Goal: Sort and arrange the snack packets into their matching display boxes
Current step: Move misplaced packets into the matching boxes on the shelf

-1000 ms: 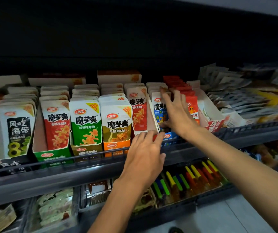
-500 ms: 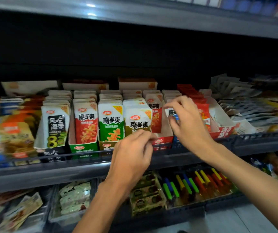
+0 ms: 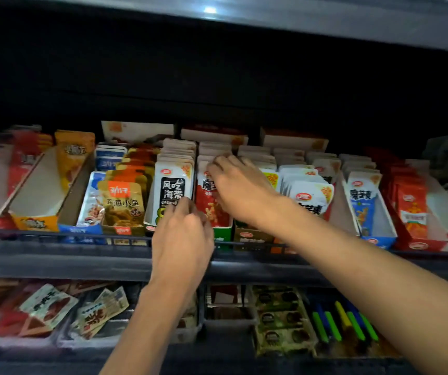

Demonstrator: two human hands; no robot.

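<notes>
Rows of snack packets stand in cardboard display boxes on the middle shelf. My right hand [image 3: 240, 186] lies over the row of red packets [image 3: 208, 209] in the green-fronted box [image 3: 223, 234], its fingers curled over their top edges. My left hand [image 3: 182, 236] is just below, its fingertips at the lower front where the red packets meet the black-label kelp packet [image 3: 172, 189]. Whether the left hand grips anything is hidden. To the right are white packets [image 3: 312, 197], a blue packet [image 3: 362, 208] and orange-red packets [image 3: 411, 209].
Left of the kelp row stand brown fish packets [image 3: 122, 204] and a nearly empty orange box [image 3: 37, 190]. A dark rail [image 3: 55, 255] edges the shelf front. The lower shelf holds trays of packets [image 3: 44, 307] and coloured sticks [image 3: 336, 320]. Another shelf hangs close overhead.
Both hands have moved left along the shelf, from the blue and white packets to the red row beside the kelp packet. The view has shifted left with them.
</notes>
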